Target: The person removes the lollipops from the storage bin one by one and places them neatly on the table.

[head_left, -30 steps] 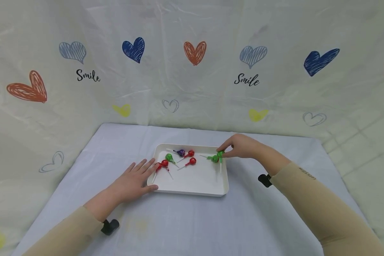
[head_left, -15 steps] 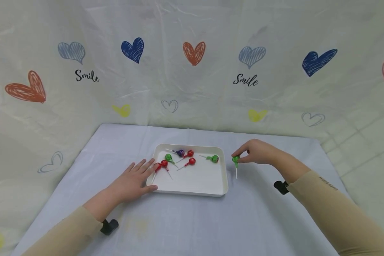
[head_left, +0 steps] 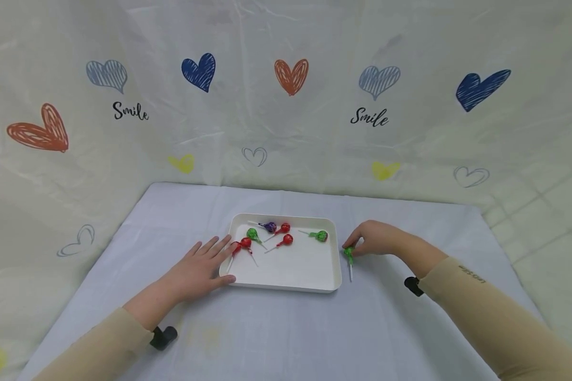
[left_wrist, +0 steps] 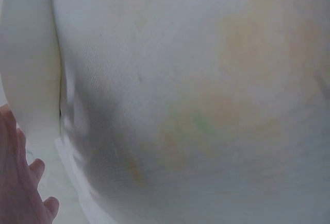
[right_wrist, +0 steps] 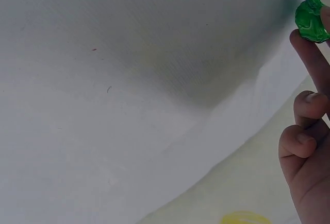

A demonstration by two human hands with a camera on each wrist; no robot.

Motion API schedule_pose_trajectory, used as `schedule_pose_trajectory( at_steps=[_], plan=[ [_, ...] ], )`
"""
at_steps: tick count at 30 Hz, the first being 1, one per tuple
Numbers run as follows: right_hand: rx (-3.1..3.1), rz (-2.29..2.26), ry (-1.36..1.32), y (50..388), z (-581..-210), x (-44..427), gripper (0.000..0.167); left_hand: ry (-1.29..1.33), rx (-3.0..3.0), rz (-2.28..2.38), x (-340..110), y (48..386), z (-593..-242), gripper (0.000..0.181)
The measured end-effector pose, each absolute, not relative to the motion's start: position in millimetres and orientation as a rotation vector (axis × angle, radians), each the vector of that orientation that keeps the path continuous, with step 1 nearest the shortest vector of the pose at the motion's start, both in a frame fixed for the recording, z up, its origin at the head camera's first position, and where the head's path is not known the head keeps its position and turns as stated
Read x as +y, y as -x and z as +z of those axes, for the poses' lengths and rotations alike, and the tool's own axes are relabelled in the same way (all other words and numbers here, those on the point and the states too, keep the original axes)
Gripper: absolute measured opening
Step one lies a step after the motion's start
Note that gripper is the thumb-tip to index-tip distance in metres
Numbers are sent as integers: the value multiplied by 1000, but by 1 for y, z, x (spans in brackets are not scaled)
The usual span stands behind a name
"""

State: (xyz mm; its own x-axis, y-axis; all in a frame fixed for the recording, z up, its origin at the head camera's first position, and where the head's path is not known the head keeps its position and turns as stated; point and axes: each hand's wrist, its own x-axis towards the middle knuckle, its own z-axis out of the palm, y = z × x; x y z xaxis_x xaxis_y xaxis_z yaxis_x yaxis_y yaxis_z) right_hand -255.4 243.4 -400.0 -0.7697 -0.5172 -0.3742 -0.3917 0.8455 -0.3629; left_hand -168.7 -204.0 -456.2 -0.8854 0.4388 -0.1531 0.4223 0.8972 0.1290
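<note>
My right hand [head_left: 374, 239] pinches a green-wrapped lollipop [head_left: 348, 253] by its candy head, just right of the tray, with the white stick pointing toward me. In the right wrist view the green lollipop [right_wrist: 310, 20] sits between thumb and fingertip while other fingers are curled. My left hand [head_left: 195, 270] lies with spread, straight fingers over the left rim of the white tray [head_left: 291, 272]. Near its fingertips lie red lollipops [head_left: 245, 243], partly covered. Elsewhere in the tray are a purple lollipop [head_left: 269, 227], a green lollipop [head_left: 252, 234] and another green lollipop [head_left: 321, 236] on the right.
A white cloth covers the table [head_left: 276, 333], with faint yellowish stains near the front. Behind it hangs a pale curtain [head_left: 286, 127] printed with hearts and "Smile" lettering. The tray has a low raised rim.
My right hand has lifted the green lollipop from the tray's right edge, carried it right past the rim, and lowered it toward the tablecloth. The left hand stays in place.
</note>
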Motion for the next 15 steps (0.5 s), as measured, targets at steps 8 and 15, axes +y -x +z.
schedule_pose_trajectory(
  at_steps=[8, 15],
  plan=[
    [2560, -345, 655, 254, -406, 240, 24, -658, 2884, 142, -204, 169, -457, 92],
    [2553, -349, 703, 255, -407, 241, 27, -662, 2882, 147, -204, 170, -457, 93]
  ],
)
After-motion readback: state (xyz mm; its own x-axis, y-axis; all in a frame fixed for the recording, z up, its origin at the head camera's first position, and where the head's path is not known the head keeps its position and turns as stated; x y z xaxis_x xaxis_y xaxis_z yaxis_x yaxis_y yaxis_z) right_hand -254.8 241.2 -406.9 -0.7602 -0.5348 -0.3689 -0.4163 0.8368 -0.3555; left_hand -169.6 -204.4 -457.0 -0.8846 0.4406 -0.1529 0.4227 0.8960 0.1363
